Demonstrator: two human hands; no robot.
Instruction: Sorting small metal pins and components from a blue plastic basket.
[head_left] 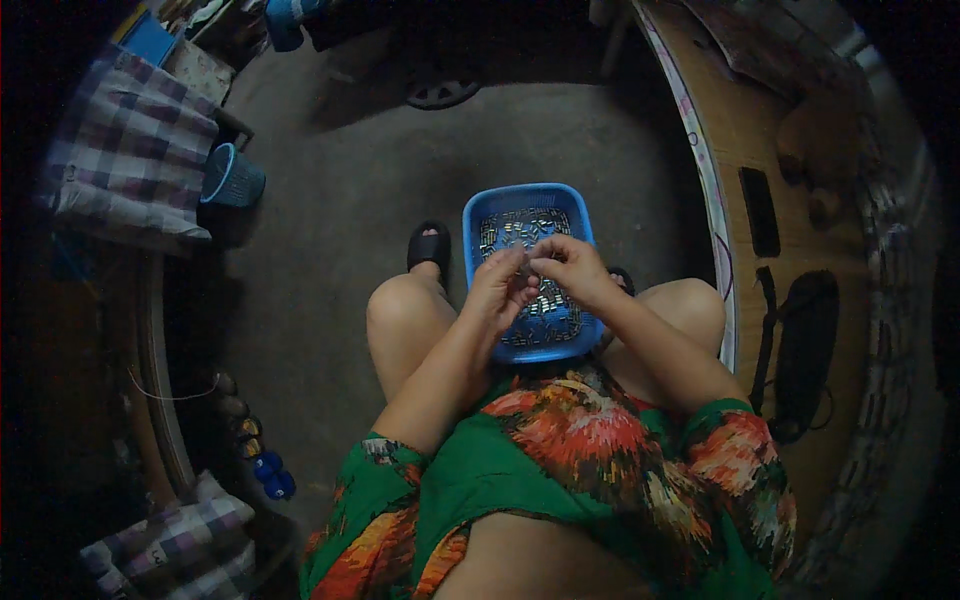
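A blue plastic basket [530, 353] sits between my knees, holding many small shiny metal cylinders [550, 298]. Above its middle my two hands meet at the fingertips. My left hand [500, 285] is closed, its fingers curled, with thumb and forefinger toward the right hand. My right hand [572, 268] pinches close beside it, thumb against forefinger. Whatever lies between the fingertips is too small and dim to make out.
On the right runs a wooden bench [740, 300] with a black phone-like slab [759, 212] and a dark bag [806, 340]. At the left stand a blue bin [232, 178] and a checked cloth [140, 150]. Small blue-and-dark items [268, 470] lie on the floor.
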